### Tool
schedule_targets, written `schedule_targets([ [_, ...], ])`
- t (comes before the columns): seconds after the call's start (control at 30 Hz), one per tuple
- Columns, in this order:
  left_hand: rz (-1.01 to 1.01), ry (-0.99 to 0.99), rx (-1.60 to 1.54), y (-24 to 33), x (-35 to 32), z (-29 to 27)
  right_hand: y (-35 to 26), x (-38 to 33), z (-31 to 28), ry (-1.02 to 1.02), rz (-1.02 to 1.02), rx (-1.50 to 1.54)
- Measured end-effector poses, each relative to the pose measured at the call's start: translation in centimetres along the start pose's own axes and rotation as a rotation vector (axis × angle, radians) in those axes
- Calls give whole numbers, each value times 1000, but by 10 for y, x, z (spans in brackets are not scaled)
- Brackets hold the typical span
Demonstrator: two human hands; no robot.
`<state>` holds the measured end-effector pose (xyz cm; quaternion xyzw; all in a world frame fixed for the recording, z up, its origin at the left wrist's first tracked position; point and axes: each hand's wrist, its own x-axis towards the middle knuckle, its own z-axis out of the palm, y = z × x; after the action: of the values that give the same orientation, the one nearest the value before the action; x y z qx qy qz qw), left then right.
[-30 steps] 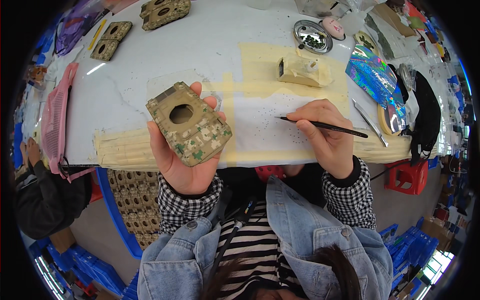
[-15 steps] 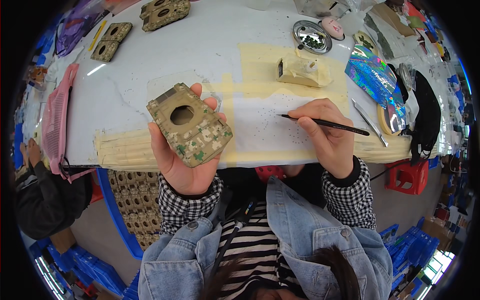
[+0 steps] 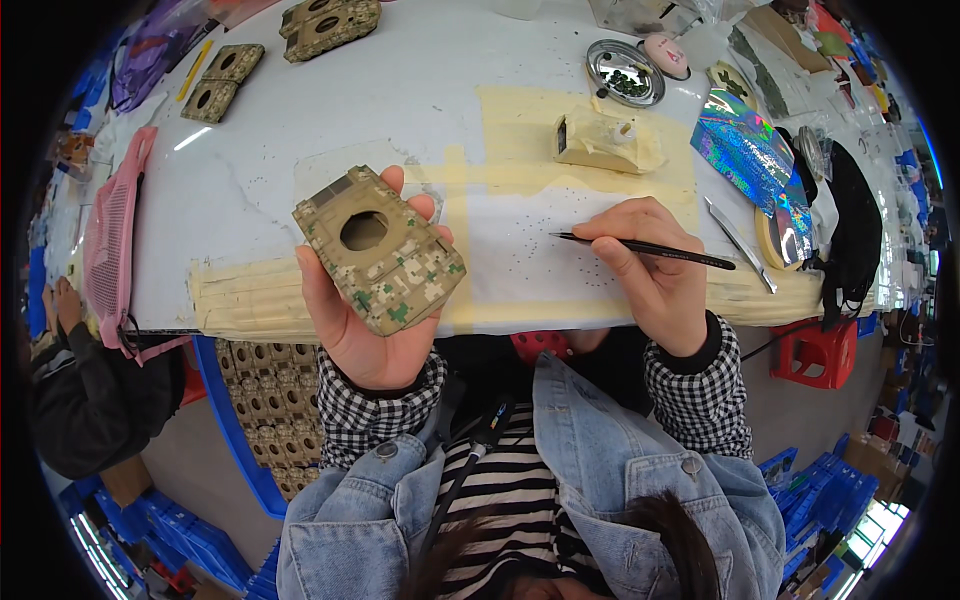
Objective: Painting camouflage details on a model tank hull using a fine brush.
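Note:
My left hand (image 3: 365,335) grips a model tank hull (image 3: 395,268) from below and along its sides. The hull is tan with green, brown and white pixel camouflage, and a round hole opens in its top. In my right hand (image 3: 655,265) is a pair of slim black tweezers (image 3: 675,251), pinched between thumb and fingers. Their fine tip points left over a white sheet (image 3: 510,285) sprinkled with tiny dark specks. Whether the tip holds a speck is too small to tell. The tweezers and the hull are apart.
Beyond the sheet sits a tape-wrapped block (image 3: 610,145). A round metal dish (image 3: 625,85) holds small dark green pieces. Silver tweezers (image 3: 740,245) lie at right beside holographic film (image 3: 745,150). More camouflage hulls (image 3: 330,28) rest at far left; a blue crate (image 3: 235,425) below contains several.
The tweezers have shifted very slightly left in my right hand. My left hand and the hull stay almost exactly where they were.

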<state>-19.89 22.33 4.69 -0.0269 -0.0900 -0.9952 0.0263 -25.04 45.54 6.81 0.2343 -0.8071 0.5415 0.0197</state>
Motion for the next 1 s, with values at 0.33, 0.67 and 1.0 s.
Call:
schedule_targets([
  [0.33,-5,-10,-9,1,0,-2,-1,0,-1,-10,-10,-31],
  [0.67,-197,18,410,-2,-7,13,2,1,-1,34,-2,-10],
  [1.0,-334,-87,556,-7,-6,22,-12,5,-13,32,-11,96],
])
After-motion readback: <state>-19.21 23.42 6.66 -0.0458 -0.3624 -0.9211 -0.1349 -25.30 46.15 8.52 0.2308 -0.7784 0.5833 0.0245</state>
